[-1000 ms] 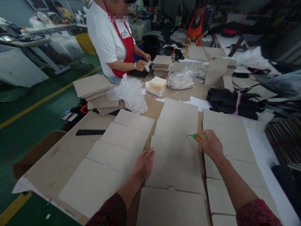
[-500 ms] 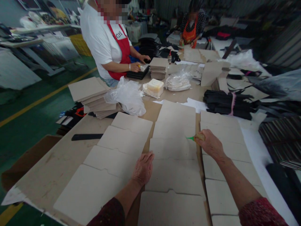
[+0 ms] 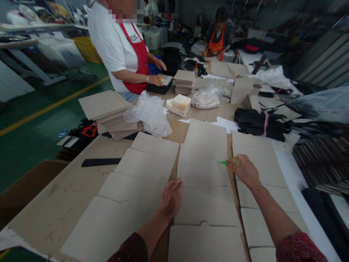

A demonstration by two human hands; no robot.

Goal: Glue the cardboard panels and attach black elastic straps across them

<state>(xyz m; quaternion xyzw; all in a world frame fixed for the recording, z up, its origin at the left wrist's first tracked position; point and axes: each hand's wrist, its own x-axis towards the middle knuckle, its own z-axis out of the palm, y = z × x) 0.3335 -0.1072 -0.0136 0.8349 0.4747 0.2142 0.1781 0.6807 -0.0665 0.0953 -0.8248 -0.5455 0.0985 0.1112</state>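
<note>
Left hand (image 3: 170, 199) open, flat on cardboard sheet (image 3: 204, 171), right hand (image 3: 244, 171) gripping glue bottle (image 3: 230, 162)

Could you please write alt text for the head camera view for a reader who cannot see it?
The wearer's right hand holds a green-tipped applicator over rows of overlapping grey card panels on a worktable, while the left hand rests flat on the panels. Across it, a person in a red apron works beside a stack of card sheets.
</note>
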